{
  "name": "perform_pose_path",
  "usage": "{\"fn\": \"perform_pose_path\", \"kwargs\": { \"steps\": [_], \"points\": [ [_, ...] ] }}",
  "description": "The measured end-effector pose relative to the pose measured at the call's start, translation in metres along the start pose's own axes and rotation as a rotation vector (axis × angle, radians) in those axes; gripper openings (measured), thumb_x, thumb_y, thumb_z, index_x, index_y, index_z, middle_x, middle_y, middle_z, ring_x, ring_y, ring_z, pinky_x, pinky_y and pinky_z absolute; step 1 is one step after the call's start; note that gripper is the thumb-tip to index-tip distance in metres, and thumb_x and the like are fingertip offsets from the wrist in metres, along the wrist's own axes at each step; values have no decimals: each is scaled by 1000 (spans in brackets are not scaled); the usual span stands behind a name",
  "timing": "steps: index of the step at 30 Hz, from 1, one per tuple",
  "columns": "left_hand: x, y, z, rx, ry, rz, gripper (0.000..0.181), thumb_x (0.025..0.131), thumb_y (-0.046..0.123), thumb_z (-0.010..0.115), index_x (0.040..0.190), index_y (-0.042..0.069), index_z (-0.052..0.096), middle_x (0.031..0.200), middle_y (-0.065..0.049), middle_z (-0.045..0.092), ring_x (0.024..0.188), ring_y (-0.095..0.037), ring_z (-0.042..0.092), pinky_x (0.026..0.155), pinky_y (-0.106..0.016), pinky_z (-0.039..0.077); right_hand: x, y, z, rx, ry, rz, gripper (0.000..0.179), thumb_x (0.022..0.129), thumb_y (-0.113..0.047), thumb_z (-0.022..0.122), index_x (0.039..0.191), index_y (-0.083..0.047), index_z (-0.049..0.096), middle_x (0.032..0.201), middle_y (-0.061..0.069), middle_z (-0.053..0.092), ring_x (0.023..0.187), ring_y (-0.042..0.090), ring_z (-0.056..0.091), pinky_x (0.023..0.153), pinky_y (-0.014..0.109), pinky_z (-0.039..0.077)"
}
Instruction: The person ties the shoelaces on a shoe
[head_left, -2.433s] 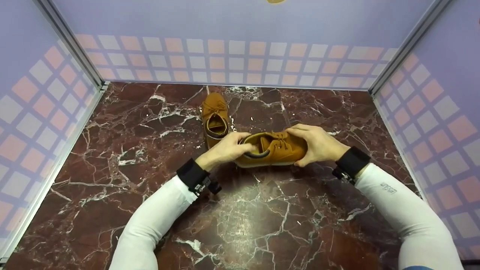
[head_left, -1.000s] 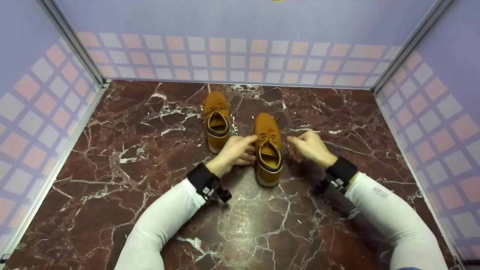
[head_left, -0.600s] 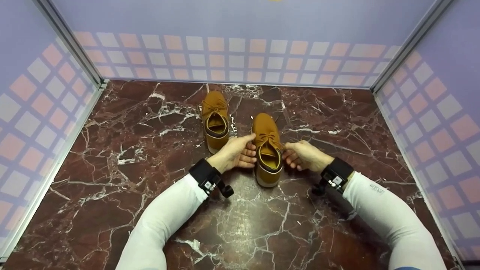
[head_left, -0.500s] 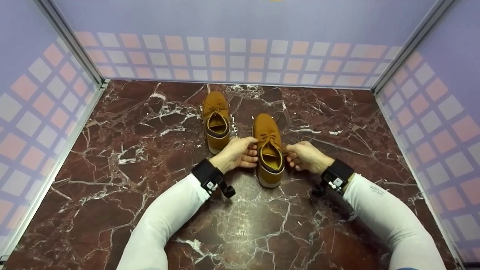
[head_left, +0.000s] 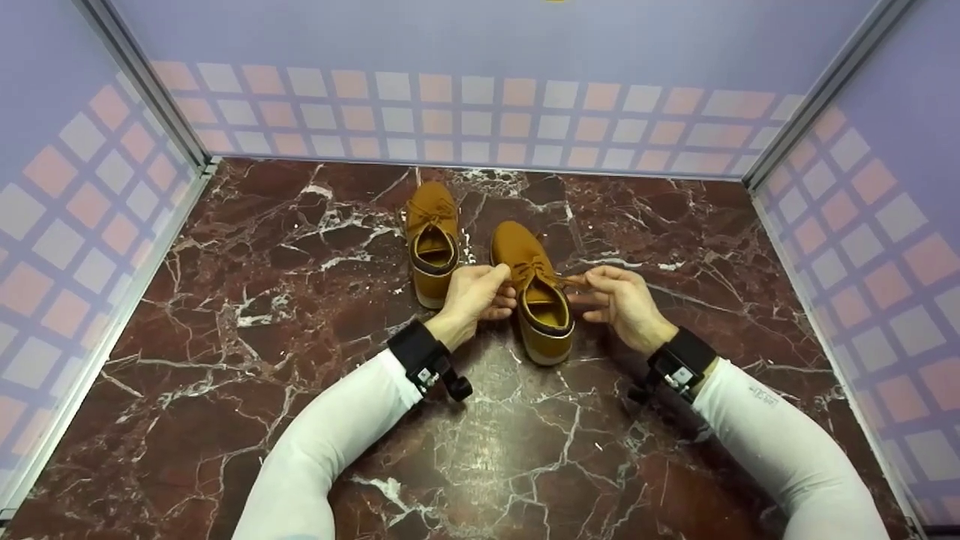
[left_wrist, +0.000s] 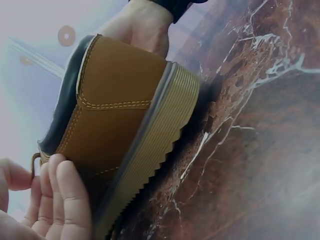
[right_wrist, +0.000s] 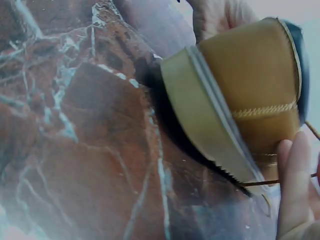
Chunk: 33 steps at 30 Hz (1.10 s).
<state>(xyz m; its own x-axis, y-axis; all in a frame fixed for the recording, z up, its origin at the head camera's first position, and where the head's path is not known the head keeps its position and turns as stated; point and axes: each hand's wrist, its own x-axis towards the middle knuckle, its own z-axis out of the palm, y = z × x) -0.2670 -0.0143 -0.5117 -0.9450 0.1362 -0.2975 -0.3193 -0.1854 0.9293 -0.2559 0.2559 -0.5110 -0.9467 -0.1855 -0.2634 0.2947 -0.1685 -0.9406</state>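
A tan lace-up shoe (head_left: 517,241) stands on the marbled surface, toe pointing away and slightly left. My left hand (head_left: 474,294) is at its left side; in the left wrist view thumb and fingers pinch a small loop of brown shoelace (left_wrist: 34,162) by the collar. On the opposite side, my right hand (head_left: 624,304) pinches a lace end (right_wrist: 262,183), which runs out from between its fingers in the right wrist view. The laces cross in a bow over the tongue. The matching shoe (head_left: 431,204) stands to the left, toe away, its laces tied, untouched.
Red-brown marbled tabletop (head_left: 300,420) extends all around the shoes. Lilac panels with pink and white squares enclose it at the back (head_left: 480,45), left (head_left: 45,225) and right (head_left: 900,225). Black bands with small cameras (head_left: 420,356) sit on both wrists.
The shoe lay sideways between both hands, then was set toe-away and let go. Since then both hands have closed on its laces, and its toe has swung slightly left; the right hand has drawn outward.
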Motion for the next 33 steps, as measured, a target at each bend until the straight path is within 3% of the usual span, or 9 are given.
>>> {"fn": "perform_pose_path", "kwargs": {
  "steps": [3, 8, 12, 18, 20, 23, 28, 30, 33],
  "points": [
    [-2, 4, 2, 13, 38, 87, 21, 99, 17, 66, 81, 10, 74, 73, -2, 77, 59, -10, 73, 54, -24, 62, -5, -2, 4, 13, -13, -107, 28, 115, -9, 58, 94, -17, 74, 113, -4, 87, 96, 17, 86, 62, 24, 65],
    [-2, 10, 9, 30, 90, 265, 16, 97, 8, 68, 83, 10, 76, 83, -4, 84, 66, -9, 76, 58, -24, 63, -11, -6, 18, 27, 30, -400, 30, 111, 1, 60, 92, -13, 78, 125, -1, 85, 110, 17, 81, 78, 28, 69],
    [0, 12, 14, -76, 61, 273, 13, 100, 2, 68, 90, 9, 74, 90, -7, 85, 75, -12, 80, 66, -25, 66, -14, -10, 26, 42, 19, -535, 32, 108, 6, 59, 89, -11, 78, 127, 1, 85, 118, 16, 78, 89, 29, 68],
    [1, 20, 12, -172, -48, 89, 8, 104, 7, 75, 111, 3, 74, 93, -2, 82, 83, -14, 80, 70, -24, 66, -18, -14, 32, 73, -35, -452, 29, 112, -2, 54, 92, -11, 74, 108, 5, 87, 97, 17, 83, 82, 28, 69],
    [-1, 22, 8, -76, -80, 48, 9, 105, 14, 76, 103, 5, 76, 87, -1, 79, 74, -12, 76, 63, -23, 63, -17, -14, 34, 53, -23, -421, 28, 113, -4, 54, 95, -11, 74, 99, 4, 86, 87, 16, 82, 78, 27, 68],
    [-5, 22, 2, 192, -105, 6, 35, 107, 38, 77, 82, 13, 74, 74, 3, 74, 60, -9, 69, 52, -23, 54, -14, -15, 36, 39, 18, -371, 28, 115, -7, 55, 97, -11, 76, 86, 2, 82, 76, 14, 78, 73, 26, 66],
    [1, 17, 11, 563, -38, 57, 56, 102, 70, 72, 73, 21, 69, 64, 4, 69, 52, -12, 63, 43, -24, 44, -4, -16, 34, 45, 97, -311, 32, 116, -12, 57, 91, -11, 77, 71, -1, 72, 63, 10, 66, 63, 22, 59],
    [7, 15, 17, 617, 18, 128, 48, 102, 63, 76, 78, 21, 71, 64, 3, 69, 53, -15, 63, 42, -23, 43, 0, -15, 32, 49, 111, -289, 33, 116, -14, 57, 90, -11, 77, 69, -2, 70, 61, 9, 64, 60, 20, 56],
    [11, 15, 21, 546, 62, 213, 24, 102, 37, 78, 88, 17, 77, 66, 3, 70, 56, -16, 65, 44, -23, 46, 3, -14, 32, 55, 110, -239, 33, 117, -17, 57, 92, -12, 77, 68, -3, 69, 58, 8, 62, 58, 20, 54]
  ]
}}
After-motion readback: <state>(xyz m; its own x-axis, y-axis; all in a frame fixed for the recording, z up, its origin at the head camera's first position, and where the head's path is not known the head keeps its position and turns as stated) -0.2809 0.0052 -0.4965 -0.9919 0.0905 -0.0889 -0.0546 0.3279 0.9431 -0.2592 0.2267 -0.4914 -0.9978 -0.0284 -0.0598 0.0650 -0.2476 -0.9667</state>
